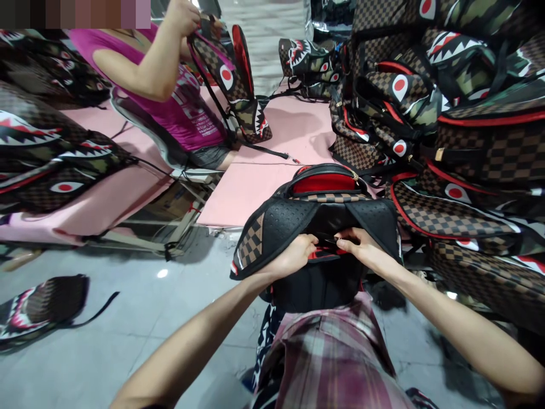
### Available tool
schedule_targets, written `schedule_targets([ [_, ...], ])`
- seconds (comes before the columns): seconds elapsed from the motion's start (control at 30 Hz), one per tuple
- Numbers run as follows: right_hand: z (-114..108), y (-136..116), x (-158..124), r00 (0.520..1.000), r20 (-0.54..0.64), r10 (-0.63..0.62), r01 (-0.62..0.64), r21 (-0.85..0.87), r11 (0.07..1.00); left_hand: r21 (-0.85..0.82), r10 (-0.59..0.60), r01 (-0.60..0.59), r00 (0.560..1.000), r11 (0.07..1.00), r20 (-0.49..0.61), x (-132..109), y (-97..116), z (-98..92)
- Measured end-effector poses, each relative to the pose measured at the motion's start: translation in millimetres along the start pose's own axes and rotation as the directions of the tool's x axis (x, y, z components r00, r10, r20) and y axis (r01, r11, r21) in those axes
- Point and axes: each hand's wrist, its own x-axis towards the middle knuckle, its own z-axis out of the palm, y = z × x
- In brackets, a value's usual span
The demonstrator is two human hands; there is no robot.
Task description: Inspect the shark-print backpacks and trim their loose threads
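Observation:
A black backpack (323, 216) with brown checkered trim and a red lining rests on my lap, its padded back facing me. My left hand (298, 253) pinches the fabric at the middle of the back panel. My right hand (360, 244) grips the same spot from the right, fingertips almost touching the left hand's. A thin strap or red-edged seam lies between the two hands; what exactly they hold is partly hidden by the fingers.
A pink table (272, 170) stands ahead. To the right is a tall pile of checkered and camouflage shark-mouth backpacks (460, 130). A person in a pink top (187, 108) at the left handles another backpack (242, 96). More bags lie on the left table (46, 165) and on the grey floor (38, 309).

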Motion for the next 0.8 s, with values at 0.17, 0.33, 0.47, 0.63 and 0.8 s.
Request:
schedule_targets([
  [0.17,-0.8,8.2,-2.2,1.000,-0.023,0.004,-0.003,0.022,1.000,0.181,0.129,-0.160,0.976,0.970,0.173,7.2,1.5,0.0],
  [0.33,-2.5,6.1,-4.6,1.000,-0.004,-0.015,0.015,0.015,1.000,0.216,0.199,-0.242,0.958,0.946,0.204,12.8,-0.2,5.8],
  [0.47,-5.0,4.2,-7.3,0.998,0.042,-0.055,0.054,0.036,0.998,0.272,0.219,-0.277,0.949,0.922,0.225,16.1,10.5,11.4],
  [0.63,-7.5,14.0,-8.4,0.997,0.035,-0.065,0.062,0.077,0.995,0.283,0.183,-0.249,0.954,0.926,0.238,23.2,18.9,20.7],
  [0.8,-6.2,25.2,-6.3,0.992,-0.123,0.026,-0.020,0.050,0.999,0.325,0.162,-0.198,0.978,0.925,0.133,22.0,5.4,29.2],
])
